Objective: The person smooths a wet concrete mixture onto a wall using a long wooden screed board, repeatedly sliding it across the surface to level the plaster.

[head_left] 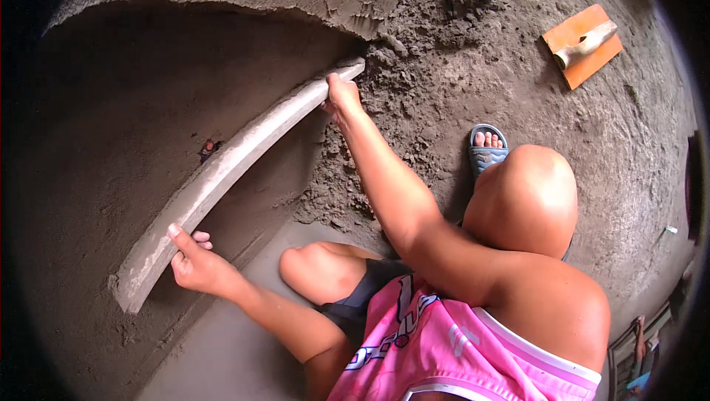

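Across the mortared surface, a long straightedge held in two hands

The straightedge should handle as stiff and fairly light, though unwieldy for its length and slippery where wet paste clings; a grip toward each end, as here, looks steadiest. The left hand is clamped on the lower-left part, thumb on the broad face; the right hand is clamped near the far tip, fingers mostly hidden. That tip lies just beside crumbly mortar; whether the whole length touches the surface, I cannot tell. It looks pale grey, narrow and flat-faced, blotched with caked mortar, its apparent bow probably owed to the lens
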Available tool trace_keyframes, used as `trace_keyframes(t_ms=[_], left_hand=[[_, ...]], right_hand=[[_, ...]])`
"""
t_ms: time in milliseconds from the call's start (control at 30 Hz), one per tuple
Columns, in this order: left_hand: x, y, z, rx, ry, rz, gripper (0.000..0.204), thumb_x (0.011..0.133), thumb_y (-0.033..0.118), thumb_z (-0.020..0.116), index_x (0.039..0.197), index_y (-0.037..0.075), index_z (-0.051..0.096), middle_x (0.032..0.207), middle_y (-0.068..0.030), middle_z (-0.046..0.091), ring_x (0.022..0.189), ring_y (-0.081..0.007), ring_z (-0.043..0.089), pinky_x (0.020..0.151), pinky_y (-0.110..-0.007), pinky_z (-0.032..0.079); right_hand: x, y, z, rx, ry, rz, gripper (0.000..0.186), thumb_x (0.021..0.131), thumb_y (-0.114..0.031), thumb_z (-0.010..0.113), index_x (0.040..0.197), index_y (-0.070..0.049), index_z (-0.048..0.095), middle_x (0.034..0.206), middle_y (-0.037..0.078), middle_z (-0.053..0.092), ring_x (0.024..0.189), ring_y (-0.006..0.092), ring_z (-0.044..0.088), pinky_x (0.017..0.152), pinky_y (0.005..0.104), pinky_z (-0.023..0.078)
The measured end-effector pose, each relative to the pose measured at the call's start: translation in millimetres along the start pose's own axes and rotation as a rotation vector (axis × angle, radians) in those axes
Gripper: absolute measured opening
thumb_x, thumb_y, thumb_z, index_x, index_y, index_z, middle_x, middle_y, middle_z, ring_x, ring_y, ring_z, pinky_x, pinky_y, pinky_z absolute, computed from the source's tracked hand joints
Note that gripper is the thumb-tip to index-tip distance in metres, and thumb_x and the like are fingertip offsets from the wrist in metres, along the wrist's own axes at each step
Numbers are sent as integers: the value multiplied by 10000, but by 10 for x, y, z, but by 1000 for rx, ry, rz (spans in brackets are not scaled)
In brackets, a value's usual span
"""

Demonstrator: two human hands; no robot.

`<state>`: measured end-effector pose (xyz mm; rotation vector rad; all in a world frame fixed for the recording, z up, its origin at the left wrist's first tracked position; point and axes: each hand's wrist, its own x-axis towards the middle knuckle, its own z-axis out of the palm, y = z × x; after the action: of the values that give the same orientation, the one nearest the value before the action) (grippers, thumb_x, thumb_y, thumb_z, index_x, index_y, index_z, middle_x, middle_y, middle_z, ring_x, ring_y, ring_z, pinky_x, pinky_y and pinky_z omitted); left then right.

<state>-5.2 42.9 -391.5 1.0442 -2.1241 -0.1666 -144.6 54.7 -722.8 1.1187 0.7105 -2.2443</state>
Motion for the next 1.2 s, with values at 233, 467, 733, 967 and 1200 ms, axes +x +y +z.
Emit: trace_keyframes(t_ms=[233, 467, 733, 967, 1200], left_hand=[[117, -179, -106, 67, 0, -8, 605, 862, 464, 624, 536, -38, 534, 529, -76, 539, 512, -134, 448, 530, -297, 375], [242, -321, -310, 140, 93, 17, 571, 878, 417, 624, 571, -56, 536, 519, -89, 529, 482, -146, 444, 465, -292, 380], [136, -294, -250, 23, 58, -21, 558, 900, 402, 601, 599, -63, 536, 531, -87, 523, 494, -141, 437, 475, -286, 375], [-7, -248, 76, 19, 8, -6, 553, 890, 368, 609, 553, -67, 558, 511, -93, 550, 478, -157, 467, 484, -313, 388], [75, -422, -95, 83, 54, -43, 572, 869, 413, 629, 547, -52, 547, 537, -83, 559, 500, -136, 448, 527, -301, 380]], right_hand=[[-66, 243, -18, -8, 19, 4, 266, 811, -206, 547, 927, 34, 561, 751, 114, 605, 540, 206, 572, 371, 337, 446], [-598, 466, -37, -64, -30, 160, 293, 870, -227, 502, 994, 38, 522, 783, 104, 592, 561, 189, 565, 341, 294, 439], [-372, 75, -87, -154, -132, -32, 252, 870, -220, 502, 999, -5, 512, 824, 99, 586, 575, 181, 563, 369, 292, 423], [6, -15, -96, -78, -43, 17, 279, 848, -207, 510, 955, 50, 527, 752, 116, 587, 547, 213, 564, 378, 325, 443], [-149, 381, -156, -107, -74, 96, 276, 855, -199, 497, 1005, 32, 528, 798, 102, 593, 584, 201, 572, 389, 320, 457]])
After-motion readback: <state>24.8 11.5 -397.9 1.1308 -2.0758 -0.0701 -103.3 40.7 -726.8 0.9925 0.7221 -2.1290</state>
